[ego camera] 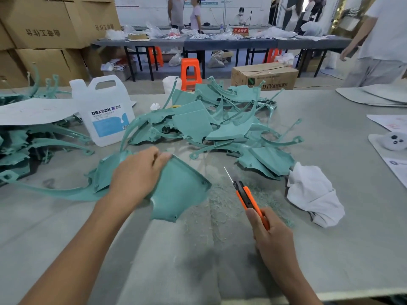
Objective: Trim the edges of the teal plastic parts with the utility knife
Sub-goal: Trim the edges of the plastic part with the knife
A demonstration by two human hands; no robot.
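Note:
A curved teal plastic panel (180, 190) lies on the grey table (154, 249) in front of me. My left hand (136, 172) grips its upper edge, thumb and fingers pinching the rim. To the right, my right hand (272, 236) holds an orange and black utility knife (248, 199) with its thin blade extended, pointing up and away. The blade is clear of the panel, a short gap to its right. A heap of teal plastic parts (215, 122) is piled behind, and more teal parts (19, 148) are stacked at the left.
A white DEXCON jug (105, 111) stands left of the heap. A crumpled white cloth (312, 194) lies to the right. Teal shavings (218, 201) litter the table between my hands. Papers and a white round object (394, 140) sit at the right edge. People stand beyond the table.

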